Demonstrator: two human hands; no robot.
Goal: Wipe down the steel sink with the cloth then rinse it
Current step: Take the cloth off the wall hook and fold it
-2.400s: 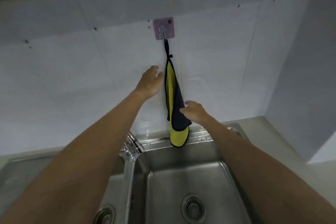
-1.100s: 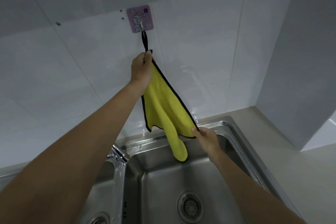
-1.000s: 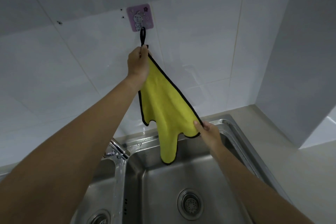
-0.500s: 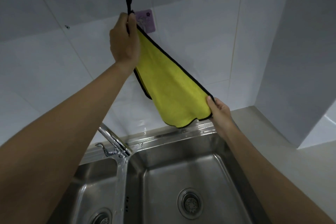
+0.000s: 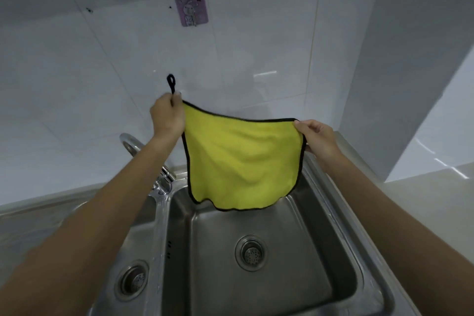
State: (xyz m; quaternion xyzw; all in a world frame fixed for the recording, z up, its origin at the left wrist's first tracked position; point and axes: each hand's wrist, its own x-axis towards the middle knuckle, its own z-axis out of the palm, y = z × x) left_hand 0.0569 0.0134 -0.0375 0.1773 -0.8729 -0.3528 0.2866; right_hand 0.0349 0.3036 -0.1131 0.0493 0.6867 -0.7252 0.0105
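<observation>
A yellow cloth with a black hem hangs spread out above the steel sink. My left hand grips its upper left corner, and the black hanging loop sticks up above my fingers. My right hand pinches the upper right corner. The cloth's lower edge dangles over the back of the right basin, whose round drain shows below. A smaller left basin with its own drain lies beside it.
A chrome tap rises behind the divider between the basins, just under my left forearm. A purple adhesive hook sits bare on the white tiled wall. A pale worktop runs to the right, up to a wall corner.
The cloth has come off the hook. Both hands have lowered and pulled apart, so the cloth now hangs flat and spread over the sink instead of slanting up to the wall.
</observation>
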